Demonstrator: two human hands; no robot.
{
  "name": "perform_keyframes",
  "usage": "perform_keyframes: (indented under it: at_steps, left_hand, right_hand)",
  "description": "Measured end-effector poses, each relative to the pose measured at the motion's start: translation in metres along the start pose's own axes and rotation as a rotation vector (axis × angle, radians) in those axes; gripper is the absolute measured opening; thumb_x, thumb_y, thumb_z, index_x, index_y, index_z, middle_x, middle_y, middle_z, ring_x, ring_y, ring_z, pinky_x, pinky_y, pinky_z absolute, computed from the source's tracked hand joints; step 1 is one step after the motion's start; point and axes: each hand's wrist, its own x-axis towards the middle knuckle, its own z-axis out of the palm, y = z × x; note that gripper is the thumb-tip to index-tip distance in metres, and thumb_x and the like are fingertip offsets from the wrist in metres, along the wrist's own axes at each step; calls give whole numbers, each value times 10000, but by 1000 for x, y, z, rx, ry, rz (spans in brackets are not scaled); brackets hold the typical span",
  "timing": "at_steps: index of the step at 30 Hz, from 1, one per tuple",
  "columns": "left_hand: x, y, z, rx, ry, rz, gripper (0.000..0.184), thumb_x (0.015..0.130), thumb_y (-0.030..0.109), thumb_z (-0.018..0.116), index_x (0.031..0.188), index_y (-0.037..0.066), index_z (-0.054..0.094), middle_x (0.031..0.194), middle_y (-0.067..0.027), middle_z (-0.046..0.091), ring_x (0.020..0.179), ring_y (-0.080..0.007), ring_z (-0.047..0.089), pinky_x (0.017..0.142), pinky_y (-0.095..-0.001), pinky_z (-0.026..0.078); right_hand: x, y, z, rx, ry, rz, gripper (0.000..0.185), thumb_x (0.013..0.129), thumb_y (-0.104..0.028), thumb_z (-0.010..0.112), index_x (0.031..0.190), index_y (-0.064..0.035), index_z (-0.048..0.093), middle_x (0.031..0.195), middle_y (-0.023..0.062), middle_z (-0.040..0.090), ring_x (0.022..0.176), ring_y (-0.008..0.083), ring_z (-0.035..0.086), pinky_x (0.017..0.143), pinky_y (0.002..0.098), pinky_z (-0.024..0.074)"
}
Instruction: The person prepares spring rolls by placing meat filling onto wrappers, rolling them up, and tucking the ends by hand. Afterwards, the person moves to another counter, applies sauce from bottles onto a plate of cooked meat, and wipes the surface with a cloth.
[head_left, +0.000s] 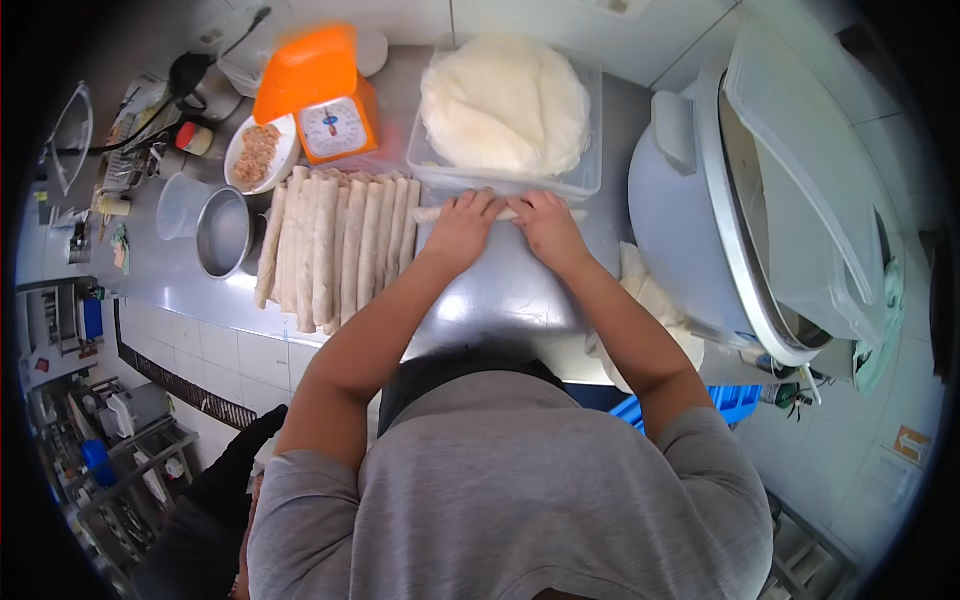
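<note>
Both of my hands lie side by side on a thin, pale roll point(428, 214) on the metal table, just in front of a clear plastic tub. My left hand point(464, 229) covers the roll's left part, and my right hand point(546, 229) covers its right part. The fingers of each are bent and close together over the roll, whose two ends stick out past them. In the tub point(598, 150) sits a stack of thin white wrappers point(505, 105). A row of several long finished rolls point(325, 250) lies to the left of my left hand.
An orange scale point(334, 128) and a bowl of filling point(258, 155) stand at the back left. Nearer are a metal bowl point(224, 232) and a clear container point(180, 205). A large round pot point(680, 220) is at the right, beside a cloth point(650, 300).
</note>
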Motion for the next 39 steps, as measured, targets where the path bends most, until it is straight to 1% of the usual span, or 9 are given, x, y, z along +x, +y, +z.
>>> perform_keyframes:
  at_steps: [3,6,9,12,15,21,30,33,39]
  left_hand:
    - [-1,-28,-53,-219,-366,-274,444,836,97,594,1275,49,548,1219,-86,592,1109,-257,567,956,-411,446]
    - [-50,-31,-125,-1403,-184,-324,285,814,67,665,1096,40,637,981,-64,649,935,-192,621,823,-337,498]
    - [-62,30,-137,-1729,283,-185,215,803,92,728,990,45,630,854,-85,647,868,-145,619,792,-338,488]
    - [-57,60,-129,-1973,459,-120,161,825,100,729,901,52,595,776,-79,625,749,-121,606,703,-324,503]
    - [-73,90,-161,-1416,410,-254,148,859,108,712,878,46,578,751,-55,606,649,-97,577,596,-287,494]
    - [-87,115,-169,-1528,749,-198,128,844,85,715,816,46,597,705,-2,604,587,-55,542,510,-235,429]
    - [-111,107,-153,-1243,512,-192,155,783,134,708,778,4,624,645,-38,594,646,-51,501,578,-273,444]
    - [-116,109,-153,-1161,535,-114,167,767,142,714,773,8,615,649,-19,587,659,-44,498,575,-268,439]
    - [-136,102,-191,-1230,15,-80,223,768,178,741,692,54,573,610,7,545,536,-68,515,483,-265,408]
  right_hand:
    - [8,10,-28,360,-198,257,250,853,-146,658,1086,-56,681,973,78,642,930,219,593,840,328,464]
    - [-8,-9,-62,847,-324,497,234,900,-177,654,1080,-31,690,928,32,669,840,141,599,770,271,474]
    - [-22,-49,-79,1185,-501,639,256,908,-171,651,1094,5,668,1042,43,658,911,124,584,836,274,464]
    - [-28,-87,-83,996,-81,252,333,873,-188,687,1167,-36,650,1148,86,621,1012,181,584,860,311,462]
    - [-30,-124,-127,560,409,-176,431,834,-264,723,1205,-64,632,1281,130,537,1133,266,528,940,376,421]
    - [-34,-150,-135,397,611,-258,559,816,-487,673,1215,-97,633,1304,151,505,1196,329,458,1025,447,326]
    - [-20,-178,-145,75,578,-455,482,859,-557,590,1004,-107,684,1231,161,558,1188,372,450,1011,480,339]
    - [-15,-182,-156,91,401,-499,450,860,-536,598,888,-91,661,1212,166,567,1197,374,449,1006,487,339]
    - [-6,-187,-162,1059,332,-296,657,940,-628,387,786,-51,662,1209,207,562,1233,338,438,1079,495,266]
